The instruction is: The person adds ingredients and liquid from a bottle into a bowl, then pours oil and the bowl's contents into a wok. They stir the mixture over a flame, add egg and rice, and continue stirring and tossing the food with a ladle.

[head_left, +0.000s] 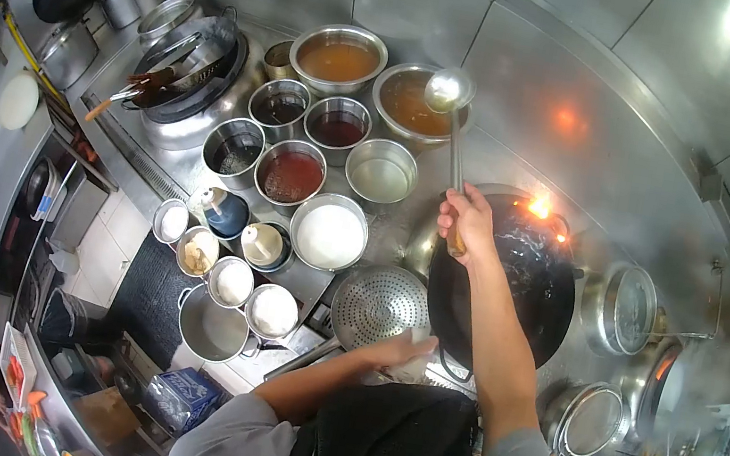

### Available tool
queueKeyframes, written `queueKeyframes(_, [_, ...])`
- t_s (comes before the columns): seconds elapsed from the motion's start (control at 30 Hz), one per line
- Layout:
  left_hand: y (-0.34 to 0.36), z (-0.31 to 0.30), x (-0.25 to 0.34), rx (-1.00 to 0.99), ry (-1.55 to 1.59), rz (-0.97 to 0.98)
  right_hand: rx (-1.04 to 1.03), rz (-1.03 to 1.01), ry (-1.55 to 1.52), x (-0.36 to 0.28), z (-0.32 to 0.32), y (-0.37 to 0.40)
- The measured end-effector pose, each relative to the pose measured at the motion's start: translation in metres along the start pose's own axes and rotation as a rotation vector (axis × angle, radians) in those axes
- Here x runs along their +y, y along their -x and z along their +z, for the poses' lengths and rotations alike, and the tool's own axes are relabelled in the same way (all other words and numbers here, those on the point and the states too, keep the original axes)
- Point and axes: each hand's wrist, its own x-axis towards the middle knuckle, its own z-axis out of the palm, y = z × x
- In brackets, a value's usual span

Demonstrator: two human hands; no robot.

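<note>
My right hand is wrapped round the handle of a steel ladle. The ladle's bowl overlaps a steel basin of orange-brown broth at the back. Below my right forearm lies a dark wok, with smoke over it and a flame at its far rim. My left hand is smeared by motion, low between the wok and a perforated strainer. Something whitish shows at its fingers; I cannot tell what it is.
Left of the strainer stand several steel pots of sauces, a pot of white powder and two squeeze bottles. A second wok sits at the back left. Lidded pots stand on the right. Other people are partly visible at the lower edges.
</note>
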Motion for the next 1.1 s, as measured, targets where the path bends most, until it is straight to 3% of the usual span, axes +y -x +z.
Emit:
queueKeyframes(0.07, [-0.012, -0.012, -0.043, 0.100, -0.038, 0.055, -0.010, -0.014, -0.035, -0.009, -0.001, 0.005])
queueKeyframes(0.2, [0.033, -0.023, 0.006, 0.018, 0.036, 0.043, -0.028, -0.043, -0.080, -0.016, -0.004, 0.011])
queueKeyframes(0.3, [0.036, -0.026, -0.017, 0.122, -0.049, 0.035, -0.014, -0.050, -0.060, -0.016, -0.003, 0.018])
queueKeyframes(0.4, [0.051, -0.025, -0.016, -0.028, 0.133, 0.029, -0.018, -0.063, 0.017, -0.007, -0.009, 0.014])
queueKeyframes(0.53, [0.075, -0.013, -0.010, 0.077, 0.108, 0.068, 0.010, -0.067, 0.059, 0.006, -0.025, 0.017])
queueKeyframes(0.63, [0.077, -0.019, -0.047, 0.077, 0.095, -0.039, -0.041, -0.027, -0.107, 0.007, -0.057, 0.036])
queueKeyframes(0.73, [0.088, -0.013, -0.075, 0.284, 0.059, -0.043, -0.111, -0.015, -0.243, 0.003, -0.103, 0.087])
queueKeyframes(0.83, [0.101, -0.003, -0.087, 0.326, 0.093, 0.038, -0.095, 0.006, -0.227, -0.001, -0.161, 0.160])
queueKeyframes(0.9, [0.109, 0.008, -0.087, 0.411, -0.039, 0.018, -0.056, 0.018, -0.126, 0.001, -0.208, 0.208])
queueKeyframes(0.97, [0.104, 0.021, -0.104, 0.518, -0.086, 0.056, 0.082, 0.019, 0.300, 0.009, -0.249, 0.249])
queueKeyframes(1.03, [0.108, 0.050, -0.083, 0.611, -0.066, 0.110, 0.226, -0.083, 0.732, 0.026, -0.291, 0.283])
queueKeyframes(1.1, [0.093, 0.041, -0.132, 0.795, -0.316, 0.143, 0.254, -0.211, 1.059, 0.031, -0.335, 0.309])
